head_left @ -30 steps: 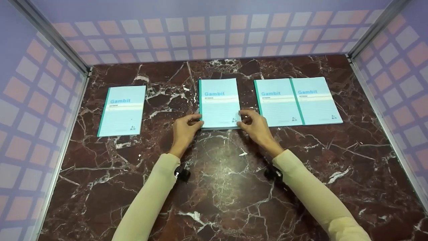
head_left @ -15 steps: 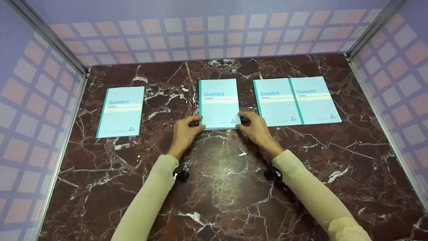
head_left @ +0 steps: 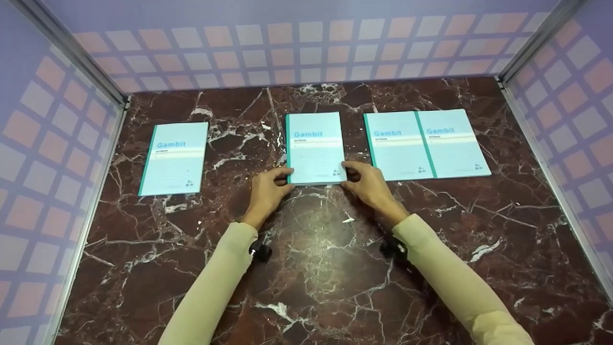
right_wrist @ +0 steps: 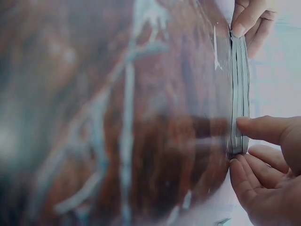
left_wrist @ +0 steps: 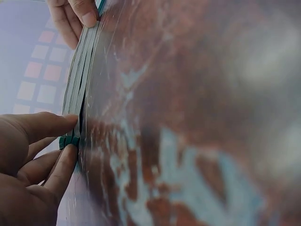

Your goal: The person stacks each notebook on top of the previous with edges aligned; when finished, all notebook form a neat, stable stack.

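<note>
A small stack of pale blue notebooks (head_left: 316,148) with green spines lies flat at the middle of the table, its top cover reading "Gambit". My left hand (head_left: 268,191) holds the near left corner: in the left wrist view the thumb is on the near edge and the fingers touch the green spine side. At the near right corner my right hand (head_left: 369,187) grips the same stack, thumb on the near edge and fingers along the side. Seen edge-on in the right wrist view, the layered notebooks (right_wrist: 240,84) sit nearly flush.
To the right, two matching notebooks lie side by side, one left (head_left: 396,148) and one right (head_left: 452,146). A separate notebook (head_left: 175,158) lies at the left. The dark red marbled table (head_left: 316,268) is enclosed by tiled-pattern panels (head_left: 306,48) at the back and sides.
Both hands have shifted slightly toward the near edge of the stack, with the thumbs now lower at its corners. The stack and the other notebooks have hardly moved.
</note>
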The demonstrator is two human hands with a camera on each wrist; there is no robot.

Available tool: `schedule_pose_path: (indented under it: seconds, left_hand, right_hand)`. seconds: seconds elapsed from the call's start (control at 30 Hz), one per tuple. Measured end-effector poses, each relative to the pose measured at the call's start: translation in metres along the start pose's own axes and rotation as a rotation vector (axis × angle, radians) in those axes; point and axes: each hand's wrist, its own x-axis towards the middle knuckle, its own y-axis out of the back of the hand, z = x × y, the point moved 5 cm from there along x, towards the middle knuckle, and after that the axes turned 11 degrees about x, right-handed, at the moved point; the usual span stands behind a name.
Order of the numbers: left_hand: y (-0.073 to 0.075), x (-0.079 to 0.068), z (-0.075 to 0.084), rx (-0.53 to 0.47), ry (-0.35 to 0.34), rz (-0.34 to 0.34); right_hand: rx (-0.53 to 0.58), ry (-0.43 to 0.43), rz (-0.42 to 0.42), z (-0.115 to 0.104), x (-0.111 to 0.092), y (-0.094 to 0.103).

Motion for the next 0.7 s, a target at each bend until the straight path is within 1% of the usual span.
schedule_pose_path:
  seconds: [0.2,0.4,0.5,0.7]
  left_hand:
    - [0.0006,-0.0009,0.002,0.046,-0.035,0.019]
    - [0.0012,-0.0035,0.0053,0.111,-0.102,0.051]
    - [0.0009,-0.0036,0.0063,0.12,-0.123,0.043]
    - [0.0016,-0.0024,0.0066,0.132,-0.136,0.025]
  right_hand:
    - [-0.023,-0.002,0.006,0.0007,0.0007,0.0001]
    - [-0.006,0.021,-0.006,0.0017,0.0007,-0.0008]
    - [-0.003,0.032,-0.004,0.0018,0.0005,-0.0004]
    - [-0.009,0.031,0.004,0.0024,0.0005,0.0003]
